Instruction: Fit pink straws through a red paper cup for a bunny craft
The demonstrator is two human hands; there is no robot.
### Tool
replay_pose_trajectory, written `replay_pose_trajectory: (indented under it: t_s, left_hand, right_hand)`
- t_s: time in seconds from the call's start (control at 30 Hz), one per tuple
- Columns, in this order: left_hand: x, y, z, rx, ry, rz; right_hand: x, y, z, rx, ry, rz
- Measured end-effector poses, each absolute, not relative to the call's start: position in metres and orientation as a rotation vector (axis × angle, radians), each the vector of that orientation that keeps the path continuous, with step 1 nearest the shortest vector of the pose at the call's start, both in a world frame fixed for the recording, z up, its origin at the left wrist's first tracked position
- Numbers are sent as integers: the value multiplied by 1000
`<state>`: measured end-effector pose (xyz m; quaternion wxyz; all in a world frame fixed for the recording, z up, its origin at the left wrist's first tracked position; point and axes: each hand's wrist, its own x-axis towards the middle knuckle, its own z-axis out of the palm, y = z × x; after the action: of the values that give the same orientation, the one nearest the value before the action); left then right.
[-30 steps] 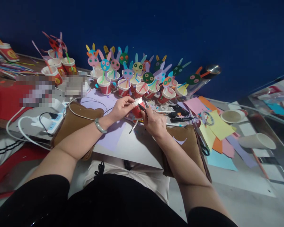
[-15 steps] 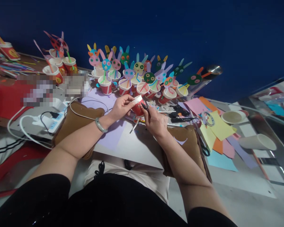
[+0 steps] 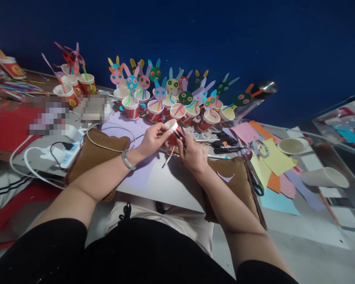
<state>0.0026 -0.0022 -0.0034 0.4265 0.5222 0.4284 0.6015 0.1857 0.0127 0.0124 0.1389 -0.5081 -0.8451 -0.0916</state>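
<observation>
My left hand [image 3: 154,141] pinches the rim of a red paper cup [image 3: 174,137], its white mouth tipped up and to the left. Dark-bladed scissors [image 3: 180,135] are in my right hand [image 3: 195,154], their blades apart against the cup's right side. Below the cup a thin pale strip [image 3: 167,157] slants over the white table [image 3: 171,181]. Just behind stand several red cups [image 3: 178,112] with paper rabbit faces on coloured stems.
Brown cushions [image 3: 91,154] lie under both forearms. At left are a power strip [image 3: 69,156] and white cables. Coloured paper sheets [image 3: 279,157], a tape roll [image 3: 259,149] and paper cups [image 3: 325,177] lie at right. A blue wall [image 3: 177,31] rises behind.
The scissors' blades have spread apart at the cup. The cup has turned slightly, showing more of its white mouth. Both hands stay nearly in place.
</observation>
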Motion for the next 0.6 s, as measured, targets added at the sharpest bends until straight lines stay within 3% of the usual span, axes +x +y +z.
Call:
replay_pose_trajectory:
  t_s: [0.6]
  left_hand:
    - [7,-8,2,1278,1089,1526]
  right_hand:
    - [183,11,14,-1480,-2447,-243]
